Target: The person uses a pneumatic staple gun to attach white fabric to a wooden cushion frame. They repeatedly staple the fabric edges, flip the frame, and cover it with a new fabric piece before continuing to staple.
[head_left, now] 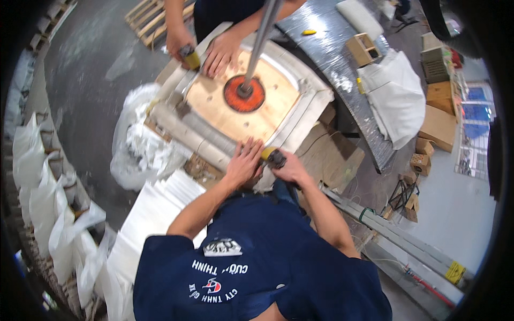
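A square plywood board [273, 99] lies framed by white padded edging [310, 109], with an orange-red disc [235, 101] and a metal pole [262, 37] at its middle. My left hand [243, 160] presses flat, fingers spread, on the near edge of the padding. Right beside it, my right hand [292, 168] grips a small yellow and black hand tool [273, 156] against that same edge. Across the board a co-worker's hand [222, 51] rests flat on the wood. The co-worker's other hand [178, 41] holds a similar yellow tool [190, 58].
Crumpled clear plastic and white scraps [139, 144] lie left of the board, with stacked white sheets [155, 214] nearer me. A silver curved surface [342, 69] carries a folded white cloth [396, 96] and a small wooden box [364, 48]. Long metal rails [407, 249] lie at right; white sacks [37, 187] line the left.
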Demonstrator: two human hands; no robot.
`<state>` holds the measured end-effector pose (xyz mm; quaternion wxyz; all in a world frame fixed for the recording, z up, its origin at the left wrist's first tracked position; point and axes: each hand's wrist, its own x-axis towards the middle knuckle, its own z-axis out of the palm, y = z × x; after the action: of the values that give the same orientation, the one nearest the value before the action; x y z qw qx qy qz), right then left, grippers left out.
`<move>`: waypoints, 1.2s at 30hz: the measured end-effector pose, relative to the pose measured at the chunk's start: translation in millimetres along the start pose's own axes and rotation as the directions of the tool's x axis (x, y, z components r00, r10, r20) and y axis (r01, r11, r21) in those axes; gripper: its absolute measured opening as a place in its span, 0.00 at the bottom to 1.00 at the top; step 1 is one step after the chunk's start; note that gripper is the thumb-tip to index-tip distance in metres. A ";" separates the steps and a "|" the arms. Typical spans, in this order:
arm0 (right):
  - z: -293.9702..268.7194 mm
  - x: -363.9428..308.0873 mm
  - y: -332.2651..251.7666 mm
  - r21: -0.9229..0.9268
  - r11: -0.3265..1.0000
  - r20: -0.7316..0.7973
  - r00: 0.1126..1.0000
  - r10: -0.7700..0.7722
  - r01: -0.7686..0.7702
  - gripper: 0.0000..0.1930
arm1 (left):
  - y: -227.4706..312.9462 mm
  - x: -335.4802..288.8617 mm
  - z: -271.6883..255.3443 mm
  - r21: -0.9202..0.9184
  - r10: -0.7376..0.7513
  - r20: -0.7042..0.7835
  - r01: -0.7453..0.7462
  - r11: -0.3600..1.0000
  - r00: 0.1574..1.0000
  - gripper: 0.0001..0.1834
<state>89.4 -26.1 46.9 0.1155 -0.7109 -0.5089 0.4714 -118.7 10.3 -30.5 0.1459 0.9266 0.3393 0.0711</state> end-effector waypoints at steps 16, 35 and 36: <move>-29.9 -67.5 163.9 0.145 0.863 0.118 0.857 -0.501 0.484 0.48 | 31.6 7.5 15.2 -0.025 -0.161 -0.160 0.159 0.987 0.974 0.32; -223.2 -103.2 371.7 0.126 0.990 -0.457 0.889 0.007 0.057 0.50 | 364.3 279.7 172.1 -0.753 -0.236 0.415 0.477 0.454 0.879 0.37; -230.9 -95.5 371.9 0.157 0.987 -0.461 0.887 0.033 0.044 0.50 | 373.2 298.2 172.1 -0.766 -0.261 0.447 0.517 0.383 0.856 0.36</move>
<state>496.3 -202.0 -17.7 0.2922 -0.7893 -0.4286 0.3286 374.5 -105.7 -64.8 0.6453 0.6170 0.4439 0.0767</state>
